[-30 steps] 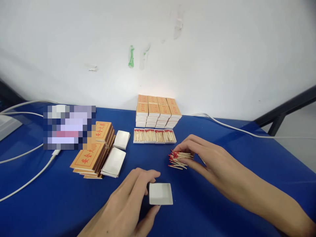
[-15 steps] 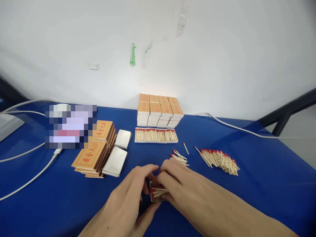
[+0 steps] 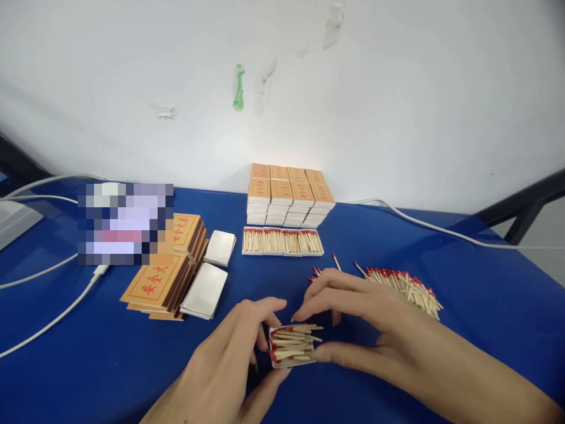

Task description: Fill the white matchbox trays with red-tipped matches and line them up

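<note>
A small white matchbox tray (image 3: pixel 300 363) lies in front of me, filled with red-headed matches (image 3: pixel 295 340), some ends jutting past its right side. My left hand (image 3: pixel 229 347) grips the tray's left end between thumb and fingers. Around the right end, my right hand (image 3: pixel 366 318) is open, its fingers and thumb apart; the thumb tip is at the tray's lower right corner, and I cannot tell whether it touches. A few loose matches (image 3: pixel 315 274) lie partly hidden behind the right fingers. Farther right is a larger match pile (image 3: pixel 410 288).
Four filled trays (image 3: pixel 282 241) stand in a row before stacked orange-topped matchboxes (image 3: pixel 291 191) by the wall. On the left are flat orange matchbox sleeves (image 3: pixel 154 282), white trays (image 3: pixel 205 288), a blurred phone-like device (image 3: pixel 132 221) and a white cable (image 3: pixel 66 318).
My right hand has opened and drawn back to the right, uncovering the matches in the tray. The left hand keeps its hold. The view has shifted slightly.
</note>
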{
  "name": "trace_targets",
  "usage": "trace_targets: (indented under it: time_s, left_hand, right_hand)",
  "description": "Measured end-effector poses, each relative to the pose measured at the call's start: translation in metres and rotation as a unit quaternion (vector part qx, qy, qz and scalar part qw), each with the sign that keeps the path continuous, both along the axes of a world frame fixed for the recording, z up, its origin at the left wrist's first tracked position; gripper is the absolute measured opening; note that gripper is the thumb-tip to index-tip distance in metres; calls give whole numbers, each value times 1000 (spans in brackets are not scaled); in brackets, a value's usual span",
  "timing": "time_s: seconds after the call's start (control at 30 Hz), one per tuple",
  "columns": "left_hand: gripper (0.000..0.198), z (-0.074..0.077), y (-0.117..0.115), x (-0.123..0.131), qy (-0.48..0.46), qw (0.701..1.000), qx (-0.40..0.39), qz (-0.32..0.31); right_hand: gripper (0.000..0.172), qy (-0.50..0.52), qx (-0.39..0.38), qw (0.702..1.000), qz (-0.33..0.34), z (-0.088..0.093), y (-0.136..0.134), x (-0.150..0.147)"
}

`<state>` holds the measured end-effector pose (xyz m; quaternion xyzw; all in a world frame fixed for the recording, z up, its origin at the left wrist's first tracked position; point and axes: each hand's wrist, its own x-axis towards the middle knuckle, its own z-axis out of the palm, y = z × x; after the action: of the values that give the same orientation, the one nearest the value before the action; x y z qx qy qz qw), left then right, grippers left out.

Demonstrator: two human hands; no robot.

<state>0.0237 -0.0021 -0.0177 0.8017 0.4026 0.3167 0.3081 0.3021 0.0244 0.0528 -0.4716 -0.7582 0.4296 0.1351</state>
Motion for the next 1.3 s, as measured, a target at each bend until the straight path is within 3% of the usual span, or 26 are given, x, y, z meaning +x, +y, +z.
trace_targets:
  time_s: [0.2, 0.33, 0.5, 0.63, 1.0, 1.2, 1.3]
  left_hand:
    - [66, 2, 1, 0, 6, 1000, 10, 11]
    - [63, 2, 0, 1, 15, 1000, 8, 24]
    - [60, 3, 2, 2, 20, 1000, 6, 19]
    - [61, 2, 3, 0, 28, 999, 8, 19]
    - [27, 17, 13, 3, -31, 999, -19, -33]
    - [16, 15, 14, 0, -37, 999, -13, -34]
    - [14, 14, 14, 1, -52, 998, -24, -33]
  right_hand:
    - [15, 8, -22, 999, -32, -8, -2, 3]
    - [12, 24, 6, 999, -31, -14, -4, -8]
    - [3, 53, -1, 997, -50, -9, -2, -5]
    - [12, 81, -51, 995, -39, -7, 0, 1]
    - [20, 66, -17, 997, -34, -11, -2, -5]
    - [20, 61, -60, 996, -34, -11, 2, 1]
    - [19, 50, -34, 998, -25, -13, 1, -3]
